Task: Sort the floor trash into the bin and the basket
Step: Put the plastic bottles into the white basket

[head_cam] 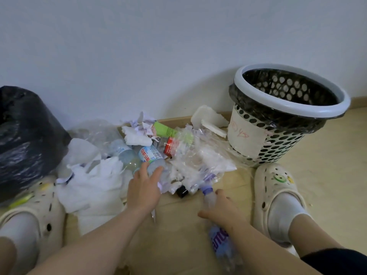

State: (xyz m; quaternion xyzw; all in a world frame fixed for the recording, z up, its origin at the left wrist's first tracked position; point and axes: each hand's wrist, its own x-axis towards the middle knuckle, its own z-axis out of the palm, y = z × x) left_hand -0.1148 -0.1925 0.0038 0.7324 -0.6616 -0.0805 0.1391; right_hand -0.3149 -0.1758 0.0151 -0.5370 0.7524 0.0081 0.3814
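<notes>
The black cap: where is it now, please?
Head view, centre: the black cap lies on the floor between the left hand and the right hand.

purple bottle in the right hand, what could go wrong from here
1. The right hand grips the purple bottle only near its neck. The long body sticks out behind and could slip on the way to the basket.
2. The left hand lies on a clear bottle wedged in the pile. Lifting it may drag plastic wrap and paper along and scatter them.
</notes>
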